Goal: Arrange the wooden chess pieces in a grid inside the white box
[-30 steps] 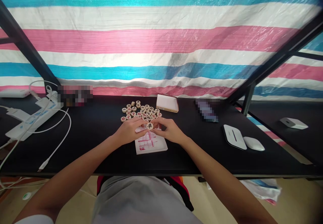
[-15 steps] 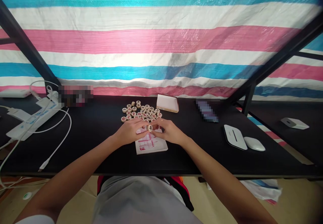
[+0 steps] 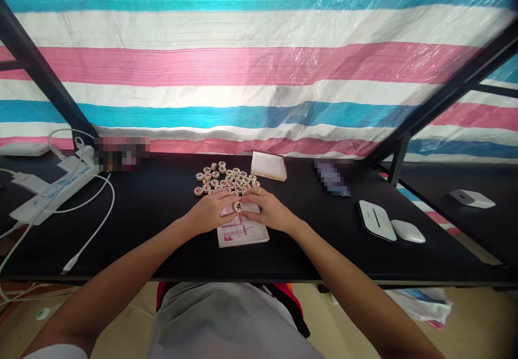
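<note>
A round wooden Chinese chess piece (image 3: 238, 207) with a black character faces me, pinched between the fingertips of both hands. My left hand (image 3: 206, 210) closes on it from the left, and my right hand (image 3: 270, 211), with a ring on one finger, from the right. Just below the piece lies a white flat box (image 3: 246, 235) with red printed lines; the hands cover its far part. Beyond my fingers, a loose cluster of Chinese chess pieces (image 3: 223, 183) with red and black characters is spread on the table, its near edge partly hidden by the hands.
Behind the pieces stands a shallow white-lined box tray (image 3: 268, 166) on the black table (image 3: 162, 264). A blurred phone-like object (image 3: 332, 177), a white flat device (image 3: 377, 219) and a white mouse (image 3: 408, 230) lie rightward. At left are a power strip (image 3: 52, 194) and white cables (image 3: 95, 237).
The held piece has shifted slightly left, along with small movements of the fingers of both hands. The other pieces and the boxes stay where they were.
</note>
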{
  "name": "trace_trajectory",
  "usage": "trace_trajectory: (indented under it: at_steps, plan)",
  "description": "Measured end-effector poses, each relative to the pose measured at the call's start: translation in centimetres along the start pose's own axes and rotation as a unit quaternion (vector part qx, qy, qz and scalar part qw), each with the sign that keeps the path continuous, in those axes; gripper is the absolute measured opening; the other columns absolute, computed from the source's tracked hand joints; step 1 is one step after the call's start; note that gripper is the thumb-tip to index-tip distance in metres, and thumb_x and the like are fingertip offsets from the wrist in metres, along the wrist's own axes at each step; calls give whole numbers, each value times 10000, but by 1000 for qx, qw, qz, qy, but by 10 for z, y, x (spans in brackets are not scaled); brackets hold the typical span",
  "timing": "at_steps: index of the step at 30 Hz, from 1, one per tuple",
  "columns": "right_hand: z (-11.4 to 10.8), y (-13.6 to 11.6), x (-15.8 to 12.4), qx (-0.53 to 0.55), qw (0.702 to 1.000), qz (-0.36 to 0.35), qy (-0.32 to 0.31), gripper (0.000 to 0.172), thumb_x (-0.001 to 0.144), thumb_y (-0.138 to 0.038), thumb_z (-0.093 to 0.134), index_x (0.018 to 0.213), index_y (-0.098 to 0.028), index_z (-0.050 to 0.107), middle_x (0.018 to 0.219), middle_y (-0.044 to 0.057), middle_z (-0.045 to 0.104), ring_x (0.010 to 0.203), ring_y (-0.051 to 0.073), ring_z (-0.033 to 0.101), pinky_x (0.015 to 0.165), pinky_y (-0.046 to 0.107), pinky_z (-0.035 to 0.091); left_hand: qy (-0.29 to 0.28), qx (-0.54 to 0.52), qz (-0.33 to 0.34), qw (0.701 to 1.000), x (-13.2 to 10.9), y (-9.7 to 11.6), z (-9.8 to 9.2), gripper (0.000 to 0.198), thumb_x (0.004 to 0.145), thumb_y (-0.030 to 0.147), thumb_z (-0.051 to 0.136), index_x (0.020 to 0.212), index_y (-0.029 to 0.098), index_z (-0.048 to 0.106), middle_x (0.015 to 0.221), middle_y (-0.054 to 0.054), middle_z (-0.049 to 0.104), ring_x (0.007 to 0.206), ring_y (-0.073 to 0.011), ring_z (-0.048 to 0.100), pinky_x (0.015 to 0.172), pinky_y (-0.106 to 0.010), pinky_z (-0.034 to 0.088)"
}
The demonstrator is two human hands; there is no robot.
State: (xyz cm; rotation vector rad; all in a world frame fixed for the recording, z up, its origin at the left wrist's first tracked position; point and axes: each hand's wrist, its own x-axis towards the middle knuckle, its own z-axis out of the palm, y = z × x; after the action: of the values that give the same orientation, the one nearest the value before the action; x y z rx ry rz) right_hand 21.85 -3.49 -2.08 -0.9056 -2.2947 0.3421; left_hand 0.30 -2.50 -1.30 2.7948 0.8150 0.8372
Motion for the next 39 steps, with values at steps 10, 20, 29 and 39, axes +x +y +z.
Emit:
trace_trajectory:
  at_steps: [10,20,29,39]
  plan:
    - [0,7,1,-42,998,45,-33,153,835,-185,588,962,-180,674,931,78,601,907,197,585,825,337,496,-120,15,-12,993,1,-5,-10,128,810,182,576,919,177,644,897,-27,632,881,-180,564,849,-322,426]
    - [3,14,0,-51,996,50,-58,190,837,-105,527,939,-177,670,920,78,603,896,190,580,805,317,483,-154,48,-36,986,0,-9,-16,85,818,225,563,801,165,620,893,-31,608,885,-181,537,843,-326,397]
    - [-7,24,2,-14,994,105,31,190,889,-298,512,954,-201,662,976,68,621,880,183,597,814,322,493,-136,45,-37,989,-2,-10,-14,80,831,176,518,803,150,589,997,-78,543,938,-200,518,840,-330,429]
    - [-10,79,1,-68,983,167,-8,439,954,-444,335,1244,-220,576,1281,63,580,1209,233,495,1068,423,331,-146,64,-33,987,-3,-10,-13,116,832,116,466,844,139,579,1022,-88,538,931,-195,529,816,-312,447]
